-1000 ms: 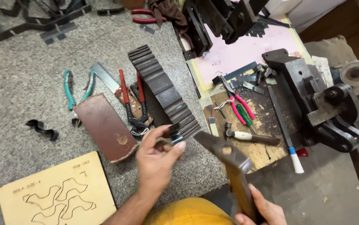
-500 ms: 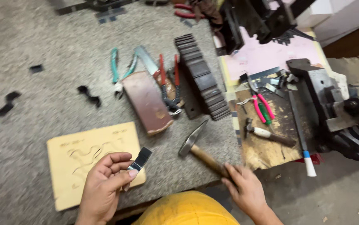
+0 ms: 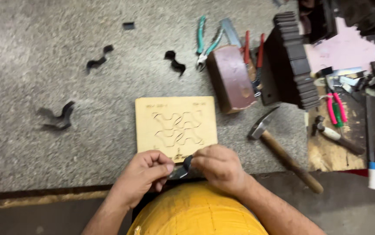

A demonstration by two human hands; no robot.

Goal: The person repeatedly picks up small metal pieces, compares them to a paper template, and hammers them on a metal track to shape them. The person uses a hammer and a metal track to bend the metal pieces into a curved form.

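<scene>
Both hands meet at the near edge of the grey desk [image 3: 65,52]: the left hand [image 3: 146,174] and right hand [image 3: 218,167] each pinch one end of a small dark metal strip [image 3: 182,169], held just below the wooden template board [image 3: 175,126] — close, it seems, for matching against the wavy cut-outs. A hammer [image 3: 283,150] lies by the right hand. Bent black pieces [image 3: 98,61] lie scattered apart. The strip's shape is mostly hidden by fingers — its curve cannot be made out.
</scene>
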